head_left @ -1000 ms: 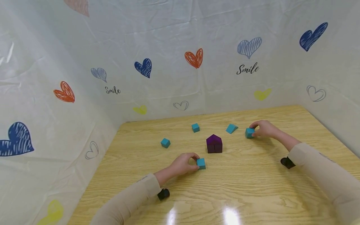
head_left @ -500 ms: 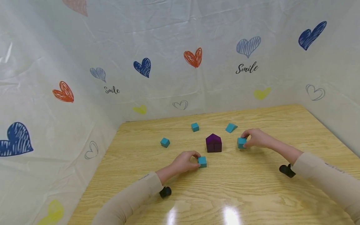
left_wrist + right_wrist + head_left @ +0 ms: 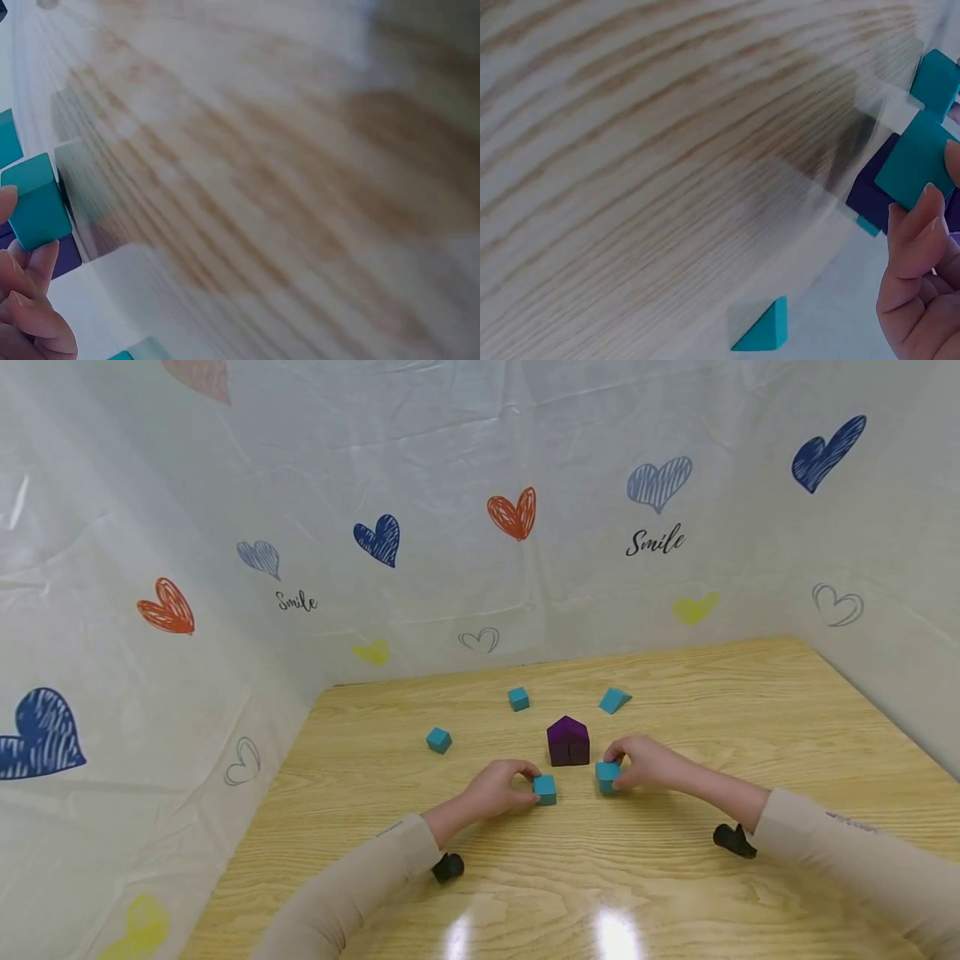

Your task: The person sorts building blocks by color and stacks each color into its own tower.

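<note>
My left hand [image 3: 527, 783] grips a teal cube [image 3: 545, 789] on the wooden table [image 3: 675, 877], just left of and in front of a purple house-shaped block [image 3: 568, 742]. My right hand [image 3: 618, 768] grips a second teal cube [image 3: 607, 776] just right of and in front of the same block. A small gap separates the two cubes. In the left wrist view, fingers [image 3: 30, 300] pinch the teal cube [image 3: 34, 210]. In the right wrist view, fingers [image 3: 915, 255] hold the other cube [image 3: 919, 161] against the purple block [image 3: 874, 191].
Two loose teal cubes [image 3: 438, 740] [image 3: 518, 698] lie left of and behind the purple block, and a teal wedge [image 3: 615, 700] lies behind it on the right. White sheets printed with hearts wall the table on the left, back and right.
My right hand carried its teal cube from the right of the table leftward and nearer, down beside the front of the purple block. My left hand shifted its cube slightly right.
</note>
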The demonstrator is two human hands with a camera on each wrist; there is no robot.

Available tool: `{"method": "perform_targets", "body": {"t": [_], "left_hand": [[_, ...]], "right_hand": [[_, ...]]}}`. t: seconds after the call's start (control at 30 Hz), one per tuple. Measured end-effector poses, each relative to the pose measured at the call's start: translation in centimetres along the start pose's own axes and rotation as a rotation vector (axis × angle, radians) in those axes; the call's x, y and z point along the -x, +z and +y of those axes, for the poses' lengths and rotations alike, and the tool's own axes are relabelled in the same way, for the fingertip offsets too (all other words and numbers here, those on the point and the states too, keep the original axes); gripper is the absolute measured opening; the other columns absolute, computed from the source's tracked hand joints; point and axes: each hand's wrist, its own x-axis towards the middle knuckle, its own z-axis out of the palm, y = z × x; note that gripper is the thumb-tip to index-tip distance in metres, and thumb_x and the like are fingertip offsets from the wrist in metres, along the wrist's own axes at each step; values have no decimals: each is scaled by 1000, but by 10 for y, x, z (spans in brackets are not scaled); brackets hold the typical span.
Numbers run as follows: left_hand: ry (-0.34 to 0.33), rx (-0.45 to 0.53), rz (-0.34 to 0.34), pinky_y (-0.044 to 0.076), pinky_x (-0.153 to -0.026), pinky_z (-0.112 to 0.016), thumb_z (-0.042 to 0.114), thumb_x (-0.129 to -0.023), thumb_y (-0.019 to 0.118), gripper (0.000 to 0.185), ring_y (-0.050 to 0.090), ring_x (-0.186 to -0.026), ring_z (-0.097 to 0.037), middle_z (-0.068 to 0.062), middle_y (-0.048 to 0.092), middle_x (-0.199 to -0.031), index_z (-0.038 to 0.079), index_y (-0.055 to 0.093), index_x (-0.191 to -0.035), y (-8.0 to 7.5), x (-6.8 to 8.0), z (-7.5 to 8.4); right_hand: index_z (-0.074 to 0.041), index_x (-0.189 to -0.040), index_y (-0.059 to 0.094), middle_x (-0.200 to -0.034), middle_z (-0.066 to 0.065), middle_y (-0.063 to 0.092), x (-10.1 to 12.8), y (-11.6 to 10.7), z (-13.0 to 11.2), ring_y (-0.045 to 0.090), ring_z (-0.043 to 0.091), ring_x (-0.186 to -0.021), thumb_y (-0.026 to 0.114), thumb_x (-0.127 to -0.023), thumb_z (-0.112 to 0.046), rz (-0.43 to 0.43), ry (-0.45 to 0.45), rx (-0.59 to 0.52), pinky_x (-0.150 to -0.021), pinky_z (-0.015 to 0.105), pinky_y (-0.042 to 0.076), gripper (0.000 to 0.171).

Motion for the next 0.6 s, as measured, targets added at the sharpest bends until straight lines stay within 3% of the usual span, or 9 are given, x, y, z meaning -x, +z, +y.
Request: {"method": "perform_targets", "body": {"t": [0.6], "left_hand": [[39, 25, 12, 44, -91, -27, 19, -82, 69, 32, 57, -104, -16, -3, 64, -106, 8, 62, -111, 5, -8, 5]], "right_hand": [[-1, -92, 62, -85, 5, 60, -13, 27, -22, 50, 16, -75, 75, -70, -4, 8, 48, 18, -69, 30, 45, 27]]}}
